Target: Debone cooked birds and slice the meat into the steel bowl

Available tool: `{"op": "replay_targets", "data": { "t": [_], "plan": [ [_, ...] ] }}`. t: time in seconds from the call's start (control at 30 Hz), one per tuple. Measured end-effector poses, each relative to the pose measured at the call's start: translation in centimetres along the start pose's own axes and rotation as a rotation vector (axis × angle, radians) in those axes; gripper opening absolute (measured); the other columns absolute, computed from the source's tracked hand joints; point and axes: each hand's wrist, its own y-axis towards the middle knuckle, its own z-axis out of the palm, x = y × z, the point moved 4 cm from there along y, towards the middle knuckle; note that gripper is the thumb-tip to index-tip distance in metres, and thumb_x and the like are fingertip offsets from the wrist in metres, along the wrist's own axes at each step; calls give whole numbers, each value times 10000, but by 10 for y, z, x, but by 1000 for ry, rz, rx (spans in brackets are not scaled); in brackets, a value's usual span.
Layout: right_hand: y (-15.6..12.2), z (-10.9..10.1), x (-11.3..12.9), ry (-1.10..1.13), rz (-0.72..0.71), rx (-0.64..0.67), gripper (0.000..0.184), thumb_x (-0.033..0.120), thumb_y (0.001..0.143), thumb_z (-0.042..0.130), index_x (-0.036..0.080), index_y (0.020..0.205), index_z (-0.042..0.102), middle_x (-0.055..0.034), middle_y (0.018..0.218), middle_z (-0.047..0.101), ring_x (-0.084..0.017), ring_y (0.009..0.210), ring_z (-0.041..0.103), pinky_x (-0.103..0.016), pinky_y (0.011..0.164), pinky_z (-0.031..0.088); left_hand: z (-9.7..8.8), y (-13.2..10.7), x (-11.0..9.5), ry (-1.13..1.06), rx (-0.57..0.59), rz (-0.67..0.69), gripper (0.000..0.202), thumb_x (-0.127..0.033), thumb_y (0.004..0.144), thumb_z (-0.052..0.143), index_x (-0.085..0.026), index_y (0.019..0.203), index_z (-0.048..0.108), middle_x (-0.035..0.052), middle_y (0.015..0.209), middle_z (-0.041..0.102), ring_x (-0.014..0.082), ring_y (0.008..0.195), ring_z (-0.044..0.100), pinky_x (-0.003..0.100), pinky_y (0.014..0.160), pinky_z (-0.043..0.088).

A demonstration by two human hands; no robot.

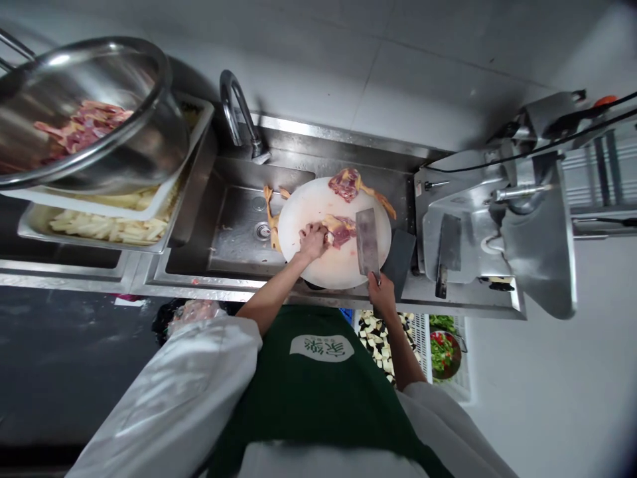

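A round white cutting board (298, 199) lies across the right part of the sink. On it is a piece of raw poultry (343, 229), dark red meat with yellow skin. My left hand (313, 240) is closed on the left end of this piece, its fingers curled. A broad cleaver (367, 240) is in my right hand (382, 293), which wraps round the handle. The blade is over the board's right side, by the meat's right end; I cannot tell whether they touch. Toward the back of the board rests a poultry leg (347, 184) with its yellow foot attached.
Yellow poultry parts (273, 222) hang at the board's left edge, over the sink basin (233, 232). A faucet (239, 109) stands behind. At left, a steel bowl (164, 126) of cut meat sits above trays of pale strips. A slicer (537, 219) with another cleaver (448, 249) is at right.
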Motion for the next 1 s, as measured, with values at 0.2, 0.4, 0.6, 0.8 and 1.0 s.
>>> {"op": "replay_targets", "data": {
  "t": [0.2, 0.4, 0.6, 0.8, 1.0],
  "plan": [
    [-7, 6, -2, 41, 10, -7, 418, 517, 950, 406, 195, 809, 632, -67, 674, 660, -213, 680, 636, -286, 654, 457, -18, -11, 14, -178, -70, 138, 82, -164, 866, 637, -215, 878, 701, 82, 902, 682, 269, 921, 599, 420, 855, 439],
    [-5, 11, 17, -69, -47, -2, 387, 439, 976, 402, 176, 851, 657, -111, 790, 703, -227, 756, 650, -291, 705, 442, -33, -7, 8, -29, -237, 129, 165, -324, 948, 612, -198, 997, 707, 137, 1015, 635, 309, 993, 565, 438, 873, 447],
    [-6, 20, 62, -271, -56, 85, 351, 308, 1034, 351, 131, 1035, 655, -135, 852, 719, -240, 791, 669, -285, 719, 403, -50, -40, 11, -65, -181, 180, 266, -413, 941, 645, -198, 1087, 704, 114, 1050, 691, 283, 1034, 584, 421, 953, 452],
    [15, 14, 138, -251, -209, -15, 443, 369, 1076, 297, 108, 1222, 623, -140, 871, 729, -249, 830, 684, -288, 730, 428, -90, -95, 66, -260, -598, -102, 208, -350, 965, 575, -190, 911, 696, 63, 871, 691, 213, 843, 614, 365, 866, 489],
    [23, 63, 137, -342, -119, 212, 396, 277, 1058, 330, 92, 1182, 657, -175, 949, 743, -253, 841, 699, -323, 766, 488, -90, -149, 103, -284, -615, -297, 219, -353, 944, 557, -189, 875, 686, 62, 857, 682, 195, 808, 620, 331, 810, 510]
  ]
}}
